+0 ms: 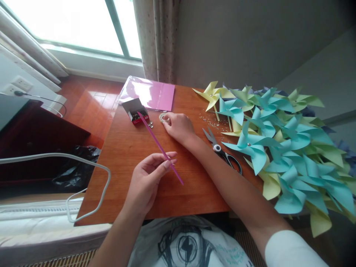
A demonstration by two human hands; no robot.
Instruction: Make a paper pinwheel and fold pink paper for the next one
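Head view shows your left hand (148,174) near you over the middle of the table (125,155), fingers pinched narrow around a thin purple stick (160,146). You grip it close to its near end, so the long far part slants up and left toward the small open box (136,111) and stays clear of the wood. Your right hand (178,126) reaches farther out, fingers curled down onto a small white ring (162,117) lying flat on the table; whether it grips the ring or only presses on it I cannot tell. A few tiny metal bits (150,124) lie just beside the box, near that ring, within easy reach of both hands. Scissors (222,150) rest to the right of your right wrist, blades pointing far, out of the working space. Pink paper (150,94) lies flat at the far edge. Finished pinwheels (278,144) in blue and yellow are heaped along the right side, apart from your hands
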